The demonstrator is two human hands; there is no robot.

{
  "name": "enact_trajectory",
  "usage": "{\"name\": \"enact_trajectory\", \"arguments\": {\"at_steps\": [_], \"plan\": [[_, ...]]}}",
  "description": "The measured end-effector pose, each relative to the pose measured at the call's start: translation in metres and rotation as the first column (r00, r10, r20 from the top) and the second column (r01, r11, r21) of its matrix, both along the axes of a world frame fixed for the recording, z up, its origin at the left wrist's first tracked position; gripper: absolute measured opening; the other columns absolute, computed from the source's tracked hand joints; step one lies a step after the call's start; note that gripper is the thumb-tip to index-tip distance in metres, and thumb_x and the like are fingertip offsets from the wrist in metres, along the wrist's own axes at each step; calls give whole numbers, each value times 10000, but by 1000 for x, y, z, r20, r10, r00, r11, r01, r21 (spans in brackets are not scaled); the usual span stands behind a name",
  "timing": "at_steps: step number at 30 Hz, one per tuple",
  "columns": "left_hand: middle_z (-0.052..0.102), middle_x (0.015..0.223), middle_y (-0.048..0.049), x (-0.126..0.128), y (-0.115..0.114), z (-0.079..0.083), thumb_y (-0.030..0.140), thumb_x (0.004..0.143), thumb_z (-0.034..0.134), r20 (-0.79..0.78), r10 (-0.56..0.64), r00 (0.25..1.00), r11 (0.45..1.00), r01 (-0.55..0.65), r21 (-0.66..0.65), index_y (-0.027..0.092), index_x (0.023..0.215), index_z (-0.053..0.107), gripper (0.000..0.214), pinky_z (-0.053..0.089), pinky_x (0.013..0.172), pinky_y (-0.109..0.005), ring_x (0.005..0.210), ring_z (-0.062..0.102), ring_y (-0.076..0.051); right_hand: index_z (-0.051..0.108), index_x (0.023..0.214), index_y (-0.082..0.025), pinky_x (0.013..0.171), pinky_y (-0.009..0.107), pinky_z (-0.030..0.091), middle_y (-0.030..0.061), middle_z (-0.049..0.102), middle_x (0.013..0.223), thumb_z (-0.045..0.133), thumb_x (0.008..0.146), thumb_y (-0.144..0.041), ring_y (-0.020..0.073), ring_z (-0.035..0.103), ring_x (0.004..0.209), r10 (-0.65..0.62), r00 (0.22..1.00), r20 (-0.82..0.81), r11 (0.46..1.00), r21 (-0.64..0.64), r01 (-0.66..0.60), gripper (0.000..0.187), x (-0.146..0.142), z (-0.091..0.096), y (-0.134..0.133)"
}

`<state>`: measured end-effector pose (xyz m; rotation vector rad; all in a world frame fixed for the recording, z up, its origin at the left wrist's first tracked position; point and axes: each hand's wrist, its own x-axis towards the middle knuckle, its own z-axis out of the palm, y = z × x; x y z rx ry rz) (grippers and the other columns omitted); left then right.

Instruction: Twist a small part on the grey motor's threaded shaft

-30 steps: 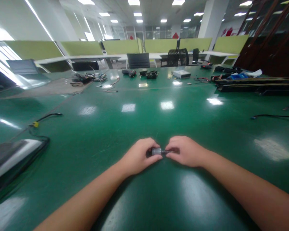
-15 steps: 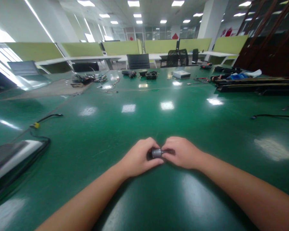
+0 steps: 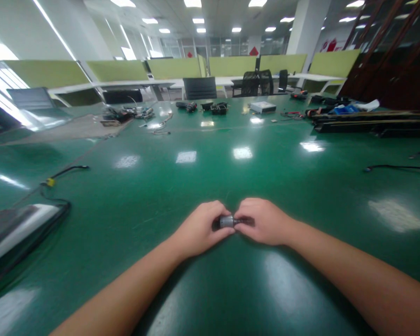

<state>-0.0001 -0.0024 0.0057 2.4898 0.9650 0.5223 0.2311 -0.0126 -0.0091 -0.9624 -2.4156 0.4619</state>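
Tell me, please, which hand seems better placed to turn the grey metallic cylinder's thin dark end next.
Probably the right hand: it pinches that thin dark end, while the left hand grips the grey cylinder.

Bare forearms (tapering toward the wrists), bare left grip, bare right grip

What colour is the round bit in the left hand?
The small cylinder looks silvery grey in the head view.

Counter: glossy green, mirroring the ceiling lights (in bright patches)
Partitions: yellow-green, standing above white desks
Chairs: dark-backed, beyond the counter's far edge
Pillar: white, right of centre
Cabinet: dark reddish-brown, far right
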Motion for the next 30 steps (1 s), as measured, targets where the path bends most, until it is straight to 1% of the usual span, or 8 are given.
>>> {"name": "enact_trajectory", "arguments": {"at_steps": [7, 12, 17, 20, 22, 25, 26, 30], "plan": [[666, 912, -31, 0, 0, 2, 333, 876, 723, 4, -1, 1000, 1000, 1, -9, 197, 981, 657, 184, 454, 767, -315, 831, 609, -194, 718, 891, -176, 729, 281, 441, 37, 674, 840, 685, 859, -245, 166, 589, 791, -33, 999, 10, 999, -10, 33, 83, 1, 1, -1], [658, 909, -30, 0, 1, 2, 348, 883, 724, 2, -13, 1000, 1000, 13, -14, 196, 990, 656, 198, 446, 758, -313, 825, 602, -191, 711, 857, -178, 698, 280, 427, 26, 662, 793, 704, 822, -246, 159, 575, 737, -37, 999, 40, 999, -19, 38, 77, 8, 4, 0], [656, 905, -29, 0, 1, 3, 349, 878, 732, 2, -15, 1000, 1000, 15, -16, 197, 993, 659, 204, 446, 749, -305, 819, 605, -191, 723, 836, -182, 714, 291, 432, 22, 661, 769, 711, 795, -242, 159, 585, 723, -44, 997, 69, 998, -30, 46, 74, 13, 7, 1], [660, 908, -27, 0, 1, 3, 348, 879, 730, 5, -9, 1000, 1000, 9, -18, 199, 991, 662, 199, 449, 749, -302, 824, 609, -191, 722, 829, -184, 716, 294, 429, 21, 670, 768, 709, 794, -240, 161, 590, 731, -28, 996, 89, 999, -16, 30, 67, 17, 9, 2], [661, 911, -27, 0, 1, 3, 356, 882, 727, 5, -12, 1000, 1000, 13, -23, 199, 989, 662, 201, 450, 745, -301, 821, 609, -189, 720, 823, -187, 715, 291, 429, 18, 674, 770, 709, 794, -240, 159, 593, 737, -8, 995, 104, 1000, -18, 10, 61, 22, 11, 3], [661, 925, -31, 0, 2, 2, 365, 887, 721, 6, -14, 1000, 999, 14, -35, 197, 1004, 662, 213, 455, 750, -305, 825, 609, -188, 724, 811, -193, 676, 272, 430, 7, 677, 765, 712, 786, -225, 144, 593, 712, 4, 992, 129, 997, -79, 6, 43, 37, 15, 6], [662, 934, -33, 0, 2, 1, 368, 888, 721, 7, -10, 1000, 999, 11, -38, 197, 1012, 662, 219, 458, 756, -309, 833, 611, -190, 727, 812, -194, 654, 262, 428, 4, 679, 761, 711, 781, -213, 138, 592, 695, 3, 990, 141, 994, -109, 13, 40, 43, 16, 8], [667, 961, -40, 0, 3, 0, 380, 886, 721, -1, 5, 1000, 999, -5, -50, 200, 1019, 665, 231, 470, 778, -320, 862, 623, -200, 730, 779, -183, 606, 252, 428, 0, 682, 727, 715, 749, -171, 131, 593, 649, -57, 986, 157, 984, -157, 82, 36, 61, 20, 13]]}}
